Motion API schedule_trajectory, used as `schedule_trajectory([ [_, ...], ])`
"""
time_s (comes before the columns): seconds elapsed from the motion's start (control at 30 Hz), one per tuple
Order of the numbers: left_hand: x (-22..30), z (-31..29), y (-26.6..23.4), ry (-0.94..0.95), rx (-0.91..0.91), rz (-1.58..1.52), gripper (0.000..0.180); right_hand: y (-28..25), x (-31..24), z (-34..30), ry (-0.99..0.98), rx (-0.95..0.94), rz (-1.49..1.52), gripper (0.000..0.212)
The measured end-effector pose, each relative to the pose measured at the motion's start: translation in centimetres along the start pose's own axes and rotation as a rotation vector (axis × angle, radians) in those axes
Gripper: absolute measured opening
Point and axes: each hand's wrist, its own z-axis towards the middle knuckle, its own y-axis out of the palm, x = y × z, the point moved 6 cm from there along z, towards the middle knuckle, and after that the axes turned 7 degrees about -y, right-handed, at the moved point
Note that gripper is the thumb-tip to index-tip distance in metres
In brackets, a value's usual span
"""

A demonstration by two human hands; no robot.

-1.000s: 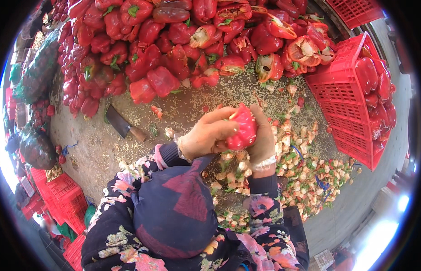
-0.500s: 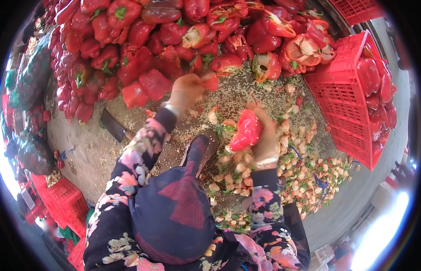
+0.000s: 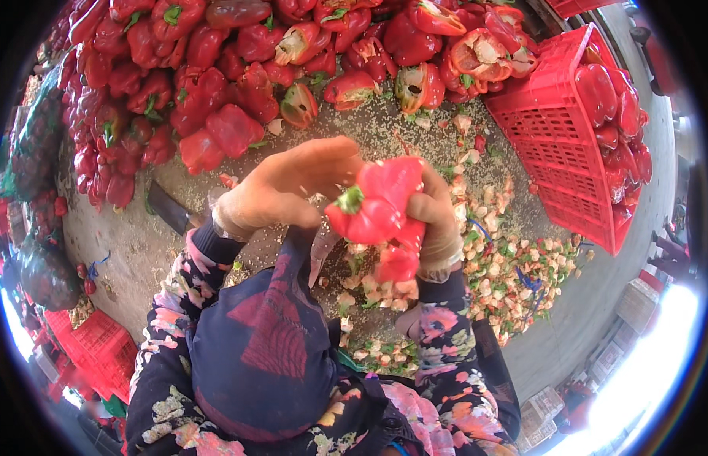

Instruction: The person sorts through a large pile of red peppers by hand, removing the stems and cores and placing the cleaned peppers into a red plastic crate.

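A whole-looking red bell pepper [image 3: 380,197] with a green stem is gripped by my right hand [image 3: 439,216], its fingers curled round the far side. Below it hangs another red pepper piece [image 3: 397,262], apparently in the same hand; how it is held is hidden. My left hand [image 3: 289,182] is cupped just left of the pepper, fingers and thumb apart, with nothing visible in it. Beyond my hands rises a large heap of red bell peppers [image 3: 232,133]. Several cut-open ones lie at its near edge, among them a halved pepper [image 3: 298,105].
A broad knife [image 3: 168,209] lies to the left. Pepper cores [image 3: 514,281] are heaped at the right, with loose seeds scattered over the ground. A tilted red crate [image 3: 548,129] full of peppers stands at far right. Green net sacks [image 3: 46,273] and another red crate [image 3: 95,346] sit at left.
My left hand has come back from the edge of the heap toward my right hand, and its fingers have opened. The pepper in my right hand is raised and turned, its green stem now showing.
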Motion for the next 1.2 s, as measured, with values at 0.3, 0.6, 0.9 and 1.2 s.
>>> schedule_trajectory([
  [0.3,-3.5,0.8,2.5,-0.133,0.446,0.131,0.053,-2.8,0.8,0.1,0.224,0.028,-0.305,0.055],
  [0.6,-3.9,-2.1,-2.8,0.035,0.268,0.388,0.075,-5.4,-4.2,-1.2,-0.034,0.405,-0.462,0.031],
  [0.9,-1.4,1.8,-4.2,0.228,0.440,0.282,0.083,-2.8,-2.4,0.0,0.145,0.133,-0.390,0.047],
  [1.2,-1.0,4.7,-7.5,0.397,0.866,0.500,0.043,-2.5,-17.6,1.1,-0.101,0.434,-0.745,0.040],
])
